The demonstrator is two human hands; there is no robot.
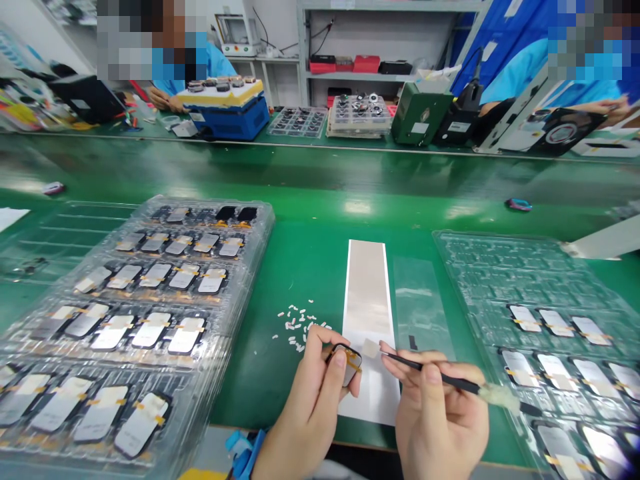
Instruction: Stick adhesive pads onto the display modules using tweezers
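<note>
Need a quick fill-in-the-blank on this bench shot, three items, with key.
The left hand holds a small dark module, and the strap at that wrist is ____.
The right hand pinches a pair of black ____.
Small white bits lie on the green mat, to the ____ of the silver strip in view.
Answers: blue; tweezers; left.

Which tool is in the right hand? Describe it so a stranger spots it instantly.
On the green workbench, find the silver sheet at the front. Beside it, the right hand holds slim black tweezers. A white fluffy wad around the shaft sets them apart.
</note>
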